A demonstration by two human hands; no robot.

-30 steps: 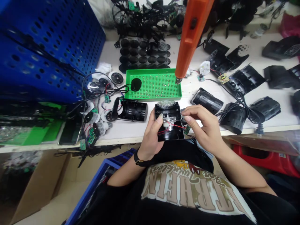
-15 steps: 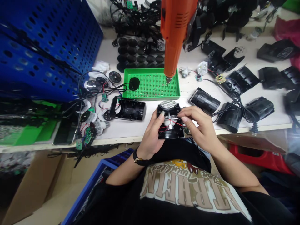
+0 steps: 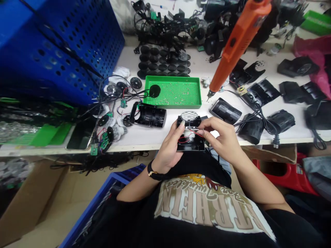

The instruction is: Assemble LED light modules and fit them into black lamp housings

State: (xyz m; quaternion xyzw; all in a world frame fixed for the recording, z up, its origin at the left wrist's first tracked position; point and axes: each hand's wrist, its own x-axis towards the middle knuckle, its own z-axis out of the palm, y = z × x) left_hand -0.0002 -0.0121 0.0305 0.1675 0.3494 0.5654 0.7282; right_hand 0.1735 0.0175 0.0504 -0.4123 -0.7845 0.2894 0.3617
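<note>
A black lamp housing (image 3: 190, 141) with a white LED lens at its far end and red wires inside is held at the table's front edge. My left hand (image 3: 169, 148) grips its left side, the thumb resting on top. My right hand (image 3: 222, 137) closes on its right side, fingertips pinching at the parts and red wires inside. An orange electric screwdriver (image 3: 239, 41) hangs tilted above the table, its tip near the green screw tray (image 3: 172, 91).
A second black housing (image 3: 150, 116) lies left of the held one. Small circuit boards and wired discs (image 3: 108, 132) lie further left. Several black housings and cables (image 3: 261, 120) crowd the right. A blue perforated crate (image 3: 59, 44) stands at left. Black parts pile at the back.
The hanging orange screwdriver has swung to the right and tilted. My view shifted slightly; both hands keep hold of the housing, the right fingers working at its inside.
</note>
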